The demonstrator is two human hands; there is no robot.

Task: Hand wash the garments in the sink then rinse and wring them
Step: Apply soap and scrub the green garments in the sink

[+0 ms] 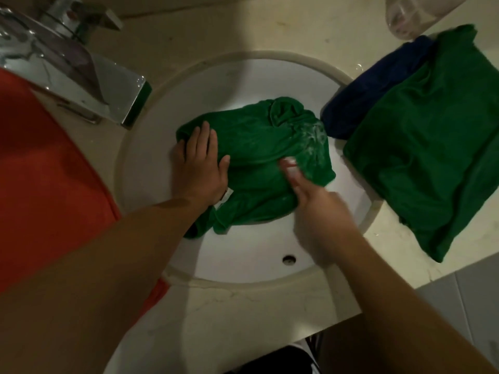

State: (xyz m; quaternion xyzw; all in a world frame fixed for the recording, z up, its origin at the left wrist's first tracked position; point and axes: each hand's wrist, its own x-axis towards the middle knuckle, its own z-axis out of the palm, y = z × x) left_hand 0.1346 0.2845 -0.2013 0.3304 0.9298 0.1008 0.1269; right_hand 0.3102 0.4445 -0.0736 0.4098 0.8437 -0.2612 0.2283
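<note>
The pale marble surface (243, 306) holds a round white sink (243, 252). A big orange cloth (40, 184) lies on the left. On the right, a folded dark green garment (432, 147) lies partly over a dark blue garment (364, 98). A soapy green garment (256, 147) lies bunched in the sink, near a shiny metal tap (81, 71). The left hand (199, 168) presses flat on it, fingers straight. The right hand (321, 214) touches its soapy side, too blurry to tell its grip.

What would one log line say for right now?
step: washing | left hand: flat on green cloth | right hand: blurred, at soapy patch | place: sink
</note>
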